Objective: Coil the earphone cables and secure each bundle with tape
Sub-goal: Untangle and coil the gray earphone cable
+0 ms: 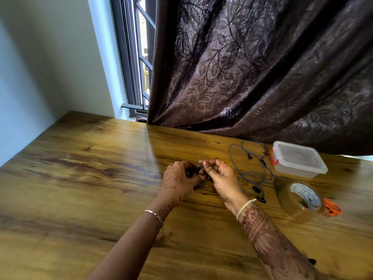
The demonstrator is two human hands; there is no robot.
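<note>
Both forearms are reaching forward and angling in toward each other. The left hand (177, 178) is lying back-up, its fingers curling round a dark earphone cable (194, 171). The right hand (221, 176) is meeting it fingertip to fingertip, thumb and forefinger pinching the same cable, the other fingers folding into the palm. A chain bracelet (154, 214) is circling the left wrist, a pale thread band (245, 206) the right.

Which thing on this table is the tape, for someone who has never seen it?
Follow the dark leaf-patterned curtain down to the right end of the wooden table. Nearer the person than the clear lidded plastic box lies a wide roll of clear brownish tape, the only ring there, with orange-handled scissors beside it.
</note>
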